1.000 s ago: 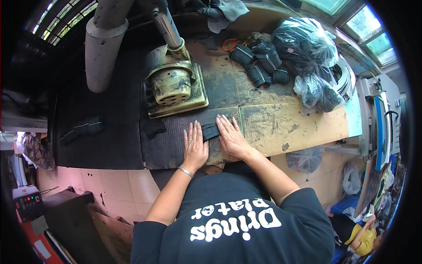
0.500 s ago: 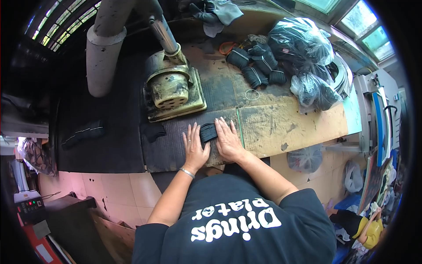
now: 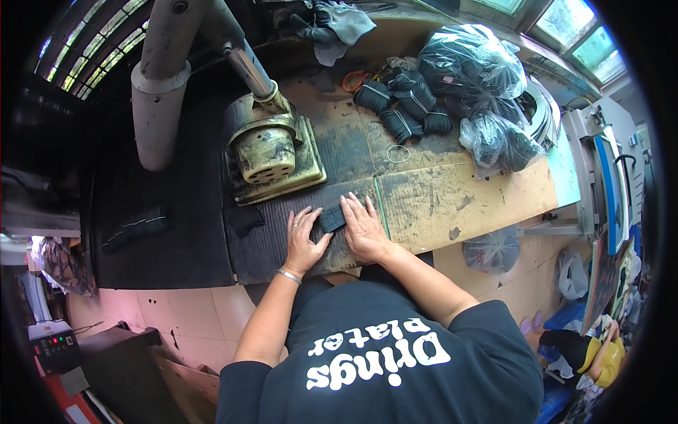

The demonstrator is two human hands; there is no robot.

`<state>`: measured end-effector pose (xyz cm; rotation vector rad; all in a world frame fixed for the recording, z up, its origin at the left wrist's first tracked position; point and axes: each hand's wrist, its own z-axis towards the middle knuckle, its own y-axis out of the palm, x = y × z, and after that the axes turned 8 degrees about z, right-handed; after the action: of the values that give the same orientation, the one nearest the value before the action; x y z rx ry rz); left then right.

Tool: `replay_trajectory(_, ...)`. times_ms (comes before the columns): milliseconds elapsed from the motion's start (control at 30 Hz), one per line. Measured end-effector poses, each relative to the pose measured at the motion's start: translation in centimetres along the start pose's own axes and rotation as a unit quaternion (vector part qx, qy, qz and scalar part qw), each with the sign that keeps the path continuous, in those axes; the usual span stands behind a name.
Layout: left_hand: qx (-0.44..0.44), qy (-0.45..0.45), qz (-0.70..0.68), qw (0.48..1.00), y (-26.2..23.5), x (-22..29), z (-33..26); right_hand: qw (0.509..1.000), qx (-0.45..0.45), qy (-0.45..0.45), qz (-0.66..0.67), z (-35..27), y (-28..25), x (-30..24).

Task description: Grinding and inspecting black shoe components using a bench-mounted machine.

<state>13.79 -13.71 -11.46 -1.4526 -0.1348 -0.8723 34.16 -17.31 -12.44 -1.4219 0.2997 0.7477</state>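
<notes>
A small stack of thin black strips lies on the dark, worn cardboard near the front edge of the bench. My left hand is at its left side, fingers spread and slightly bent, the thumb close to its lower edge. Against the right side rests my right hand, its fingers stretched out and lying along the strips. Neither hand is closed round the stack. Left of my left hand is a small loose black piece.
Ahead stands a stained, cream-coloured machine head on a square base. Black tied bundles, a pale ring and clear bags of black pieces lie at the far right. A thick grey pipe hangs at left. Someone in yellow is at lower right.
My left fingers have bent and drawn back a little toward me. The stack looks more compact and slightly turned between my hands. The whole view has shifted slightly.
</notes>
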Motion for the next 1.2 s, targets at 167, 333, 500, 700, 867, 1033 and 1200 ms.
replay_trajectory(167, 0.073, -0.043, -0.053, 0.995, -0.3, 3.2, 0.0, 1.0, 0.009, 0.006, -0.005, -0.2, -1.4, -0.7)
replay_trajectory(333, 0.039, -0.061, -0.042, 0.996, 0.9, 1.9, -0.3, 0.998, -0.019, -0.032, -0.046, -0.3, -1.9, -3.2)
replay_trajectory(500, 0.041, -0.121, -0.104, 0.986, 1.5, 2.3, 0.4, 0.996, -0.051, -0.053, -0.054, 1.1, 0.1, -3.1)
replay_trajectory(700, 0.036, -0.206, -0.261, 0.942, 2.3, 2.0, -0.1, 0.996, -0.071, -0.041, -0.036, 1.5, -0.3, -3.1)
replay_trajectory(867, 0.037, -0.215, -0.329, 0.919, 2.8, 1.0, -0.3, 0.997, -0.073, 0.008, -0.032, 1.6, 0.0, -3.8)
replay_trajectory(1033, 0.063, -0.179, -0.208, 0.96, 2.7, 2.0, -0.2, 0.997, -0.068, 0.016, -0.029, 0.9, 0.4, -3.6)
replay_trajectory(1200, 0.074, -0.196, -0.209, 0.955, 3.0, 2.7, -0.4, 1.0, -0.009, 0.025, -0.004, -0.4, 0.8, -3.5)
